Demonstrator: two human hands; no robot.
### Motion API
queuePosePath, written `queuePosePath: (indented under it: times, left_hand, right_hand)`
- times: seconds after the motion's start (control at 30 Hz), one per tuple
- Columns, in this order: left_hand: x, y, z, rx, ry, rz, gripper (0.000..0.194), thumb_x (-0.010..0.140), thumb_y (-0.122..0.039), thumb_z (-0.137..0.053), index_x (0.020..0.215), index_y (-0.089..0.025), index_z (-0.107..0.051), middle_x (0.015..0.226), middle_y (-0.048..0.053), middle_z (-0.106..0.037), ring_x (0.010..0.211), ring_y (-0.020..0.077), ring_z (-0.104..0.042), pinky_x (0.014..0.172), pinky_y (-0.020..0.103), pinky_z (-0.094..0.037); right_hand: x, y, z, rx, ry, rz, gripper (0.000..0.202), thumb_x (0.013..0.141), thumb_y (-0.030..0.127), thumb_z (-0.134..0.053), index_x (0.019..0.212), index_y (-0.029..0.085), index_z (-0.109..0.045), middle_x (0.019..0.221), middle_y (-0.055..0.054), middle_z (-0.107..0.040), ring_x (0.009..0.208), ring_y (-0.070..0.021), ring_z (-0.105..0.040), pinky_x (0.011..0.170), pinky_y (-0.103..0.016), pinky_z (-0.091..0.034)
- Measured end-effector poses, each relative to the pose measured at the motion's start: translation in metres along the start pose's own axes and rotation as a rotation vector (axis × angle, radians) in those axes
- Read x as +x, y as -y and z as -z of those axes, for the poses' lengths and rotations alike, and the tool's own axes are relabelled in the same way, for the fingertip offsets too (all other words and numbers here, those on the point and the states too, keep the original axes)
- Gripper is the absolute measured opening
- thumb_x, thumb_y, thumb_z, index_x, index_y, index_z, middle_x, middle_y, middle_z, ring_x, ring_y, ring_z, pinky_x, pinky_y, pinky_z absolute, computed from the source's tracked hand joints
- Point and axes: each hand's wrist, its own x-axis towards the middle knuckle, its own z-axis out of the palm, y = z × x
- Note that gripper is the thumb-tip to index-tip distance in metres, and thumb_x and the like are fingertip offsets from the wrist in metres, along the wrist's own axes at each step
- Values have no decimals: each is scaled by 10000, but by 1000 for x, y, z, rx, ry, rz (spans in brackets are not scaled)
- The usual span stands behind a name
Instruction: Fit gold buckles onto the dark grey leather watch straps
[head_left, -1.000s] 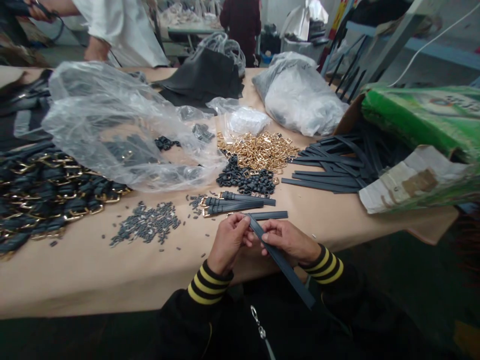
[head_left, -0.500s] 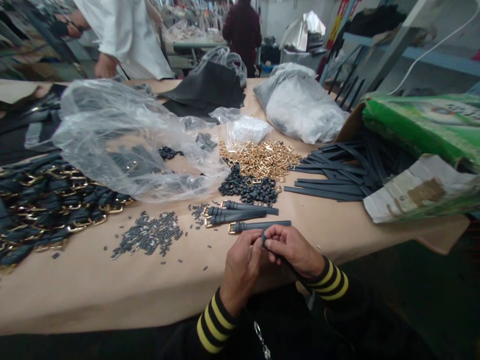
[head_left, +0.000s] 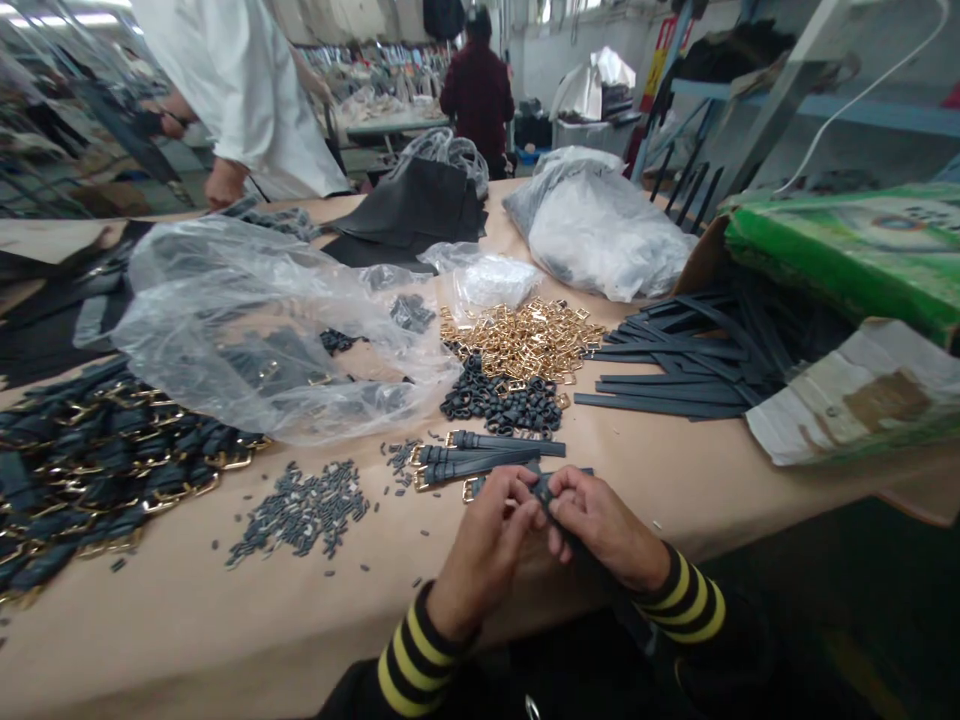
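Observation:
Close to the table's front edge, my left hand (head_left: 491, 545) and my right hand (head_left: 609, 525) meet over a dark leather strap (head_left: 541, 486). The right fingers are closed around it, and its length hangs toward my lap. My left fingertips pinch the strap's upper end; whatever small part may lie between them is hidden. Just beyond my hands lie several buckled straps (head_left: 480, 458) with gold buckles, one partly covered by my fingers. Behind these are a heap of dark strap loops (head_left: 499, 395) and a pile of gold buckles (head_left: 525, 340).
Small dark pieces (head_left: 304, 510) lie scattered left of my hands. Finished-looking buckled straps (head_left: 112, 450) are heaped at far left, beside a clear plastic bag (head_left: 277, 300). At right, loose straps (head_left: 675, 350) spill from a green box (head_left: 847, 245). A person in white (head_left: 247, 100) stands across the table.
The view has tilted up slightly, so the table sits lower in the picture. The strap's end now shows more broadly between my fingers, and my hands have shifted slightly apart.

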Motion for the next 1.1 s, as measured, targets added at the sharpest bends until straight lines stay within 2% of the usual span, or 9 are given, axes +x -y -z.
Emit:
queuePosePath:
  times: [0.03, 0.17, 0.27, 0.43, 0.6, 0.7, 0.83, 0.9, 1.1]
  left_hand:
    - [7, 1, 9, 8, 42, 12, 121, 851, -181, -403, 769, -178, -492, 932, 88, -586, 865, 175, -571, 739, 296, -478]
    - [45, 14, 32, 525, -110, -53, 201, 800, -100, -392, 936, -151, -531, 1046, 136, -521, 994, 243, -488, 855, 391, -400]
    - [69, 24, 30, 803, 35, 1, 207, 816, -137, -377, 878, -150, -574, 882, 126, -560, 886, 262, -516, 769, 384, -406]
    - [88, 34, 23, 816, 147, 60, 196, 815, -162, -386, 777, -162, -578, 731, 94, -588, 744, 235, -569, 660, 323, -395]
    - [99, 34, 37, 717, 152, 75, 134, 771, -152, -447, 791, -175, -577, 613, 40, -583, 637, 195, -579, 603, 275, -392]
    - [92, 24, 46, 453, 84, 91, 115, 790, -211, -461, 858, -181, -548, 617, 4, -586, 579, 150, -568, 562, 238, -409]
    - [57, 6, 39, -362, 63, 265, 195, 761, -327, -569, 861, -164, -534, 696, 7, -613, 600, 116, -584, 598, 233, -467]
    - [37, 2, 28, -620, 4, 345, 210, 776, -363, -557, 800, -155, -546, 708, 7, -613, 603, 99, -575, 627, 238, -480]
    - [6, 0, 0, -923, -217, 409, 131, 722, -251, -646, 751, -139, -583, 733, -10, -635, 688, 78, -599, 704, 197, -484]
  right_hand:
    - [1, 0, 4, 17, -33, 13, 194, 813, 333, -494, 830, 178, -378, 683, 11, -604, 428, -56, -479, 410, -180, -396]
    - [6, 1, 14, 64, -103, 3, 180, 817, 331, -481, 855, 179, -393, 672, 41, -546, 400, -28, -360, 357, -140, -305]
    - [9, 0, 16, 77, -45, -50, 231, 838, 399, -445, 884, 173, -422, 586, 71, -470, 359, -19, -285, 323, -129, -237]
    - [10, -2, 17, 81, -32, -55, 294, 826, 447, -459, 836, 154, -456, 539, 78, -439, 342, -15, -276, 319, -136, -221]
    - [10, 6, 16, 103, -33, 6, 286, 814, 427, -484, 804, 142, -467, 600, 25, -543, 404, -41, -431, 395, -163, -350]
    - [9, 14, 14, 135, -14, 23, 270, 809, 409, -498, 826, 140, -473, 618, 19, -552, 402, -38, -427, 385, -158, -342]
    - [6, 20, 8, 151, 31, 25, 256, 827, 403, -480, 824, 147, -477, 558, 64, -471, 341, -10, -286, 316, -132, -223]
    - [5, 19, 4, 133, 60, 27, 271, 835, 421, -461, 824, 151, -478, 544, 70, -457, 325, -9, -267, 306, -136, -208]
    - [-1, 12, -4, -112, 47, 80, 260, 859, 386, -411, 795, 149, -496, 490, 66, -436, 349, -39, -307, 355, -167, -245]
